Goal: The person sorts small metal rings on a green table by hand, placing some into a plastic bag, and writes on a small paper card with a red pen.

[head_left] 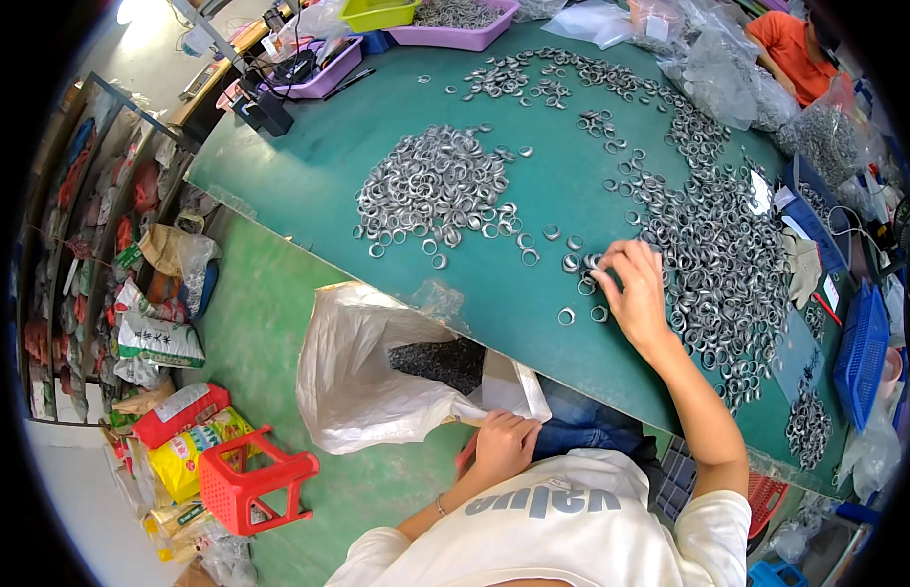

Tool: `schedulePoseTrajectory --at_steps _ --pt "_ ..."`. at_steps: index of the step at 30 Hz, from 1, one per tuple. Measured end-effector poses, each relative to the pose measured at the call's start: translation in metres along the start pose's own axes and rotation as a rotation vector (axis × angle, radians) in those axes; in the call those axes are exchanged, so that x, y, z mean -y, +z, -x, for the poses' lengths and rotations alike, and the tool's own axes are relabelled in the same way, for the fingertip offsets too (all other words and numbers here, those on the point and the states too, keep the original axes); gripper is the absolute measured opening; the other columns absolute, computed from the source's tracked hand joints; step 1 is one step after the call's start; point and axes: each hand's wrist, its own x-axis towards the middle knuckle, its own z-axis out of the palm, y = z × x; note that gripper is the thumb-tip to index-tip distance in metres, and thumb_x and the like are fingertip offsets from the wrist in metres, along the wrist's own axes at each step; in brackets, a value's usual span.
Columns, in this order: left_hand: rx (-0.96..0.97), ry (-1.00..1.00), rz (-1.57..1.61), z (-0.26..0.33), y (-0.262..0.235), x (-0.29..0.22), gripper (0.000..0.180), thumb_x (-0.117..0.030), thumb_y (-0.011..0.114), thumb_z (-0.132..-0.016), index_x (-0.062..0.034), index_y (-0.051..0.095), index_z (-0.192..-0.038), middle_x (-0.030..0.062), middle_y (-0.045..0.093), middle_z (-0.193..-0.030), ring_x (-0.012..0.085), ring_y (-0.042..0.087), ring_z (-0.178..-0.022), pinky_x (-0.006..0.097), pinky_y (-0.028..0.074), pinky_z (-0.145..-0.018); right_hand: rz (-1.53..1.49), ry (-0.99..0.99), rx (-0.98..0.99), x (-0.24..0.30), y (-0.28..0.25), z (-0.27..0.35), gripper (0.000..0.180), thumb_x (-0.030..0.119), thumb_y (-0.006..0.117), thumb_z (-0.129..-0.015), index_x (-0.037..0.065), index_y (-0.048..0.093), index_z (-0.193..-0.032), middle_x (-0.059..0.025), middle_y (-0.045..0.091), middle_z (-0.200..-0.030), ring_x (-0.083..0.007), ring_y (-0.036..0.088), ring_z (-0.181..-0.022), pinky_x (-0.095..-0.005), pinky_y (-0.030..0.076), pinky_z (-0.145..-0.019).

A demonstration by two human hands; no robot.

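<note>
My right hand (633, 293) reaches over the green table, its fingers bent in a pinch at a metal ring (591, 261) on the left edge of a large heap of grey metal rings (724, 264). A few loose rings lie just left of the fingertips. A second pile of rings (430, 186) is farther left on the table. Down at the table's near edge, my left hand (507, 442) is closed on the rim of a white woven sack (352, 391). The sack gapes upward, and dark small pieces (440, 362) show inside it.
Pink tubs (455, 34) and bagged rings (729, 83) line the far side. A person in orange (795, 54) sits at the far right. A blue basket (859, 328) is at the right edge. On the floor, left, stands a red stool (249, 479) beside packed bags and a shelf (83, 225).
</note>
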Motion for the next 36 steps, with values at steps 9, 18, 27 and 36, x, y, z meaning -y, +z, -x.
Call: schedulePoseTrajectory --at_steps 9,18,27,36 --pt "-0.002 0.020 -0.016 -0.002 -0.001 -0.002 0.006 -0.008 0.070 -0.076 -0.0043 0.070 -0.080 0.0103 0.067 -0.074 0.0264 0.062 -0.069 0.038 0.046 -0.079 0.073 -0.014 0.063 0.006 0.004 0.007 0.011 0.005 0.070 -0.074 0.004 0.066 -0.084 -0.0055 0.059 -0.091 -0.0244 0.053 -0.090 -0.0375 0.037 -0.079" --pt "0.010 0.007 -0.011 -0.002 -0.003 -0.002 0.006 -0.008 0.070 -0.075 -0.0043 0.070 -0.079 0.0107 0.068 -0.074 0.0276 0.063 -0.071 0.038 0.046 -0.078 -0.289 0.146 0.184 0.039 0.002 0.004 0.009 0.009 0.072 -0.074 0.004 0.070 -0.082 -0.0084 0.063 -0.087 -0.0267 0.057 -0.089 -0.0383 0.043 -0.079" --pt "0.017 0.001 -0.016 -0.002 -0.002 -0.001 0.007 -0.009 0.071 -0.074 -0.0044 0.070 -0.080 0.0106 0.068 -0.074 0.0270 0.063 -0.072 0.038 0.046 -0.080 -0.478 -0.023 0.323 0.093 0.022 -0.001 0.019 0.009 0.070 -0.078 0.002 0.064 -0.094 -0.0125 0.063 -0.092 -0.0337 0.060 -0.089 -0.0402 0.048 -0.080" --pt "0.008 0.016 0.000 -0.003 0.003 0.001 0.006 -0.008 0.070 -0.075 -0.0047 0.070 -0.080 0.0105 0.068 -0.075 0.0270 0.063 -0.071 0.039 0.046 -0.079 0.094 0.058 0.261 0.020 0.011 0.002 0.009 0.007 0.067 -0.074 0.003 0.062 -0.081 -0.0129 0.059 -0.088 -0.0301 0.055 -0.089 -0.0417 0.042 -0.076"
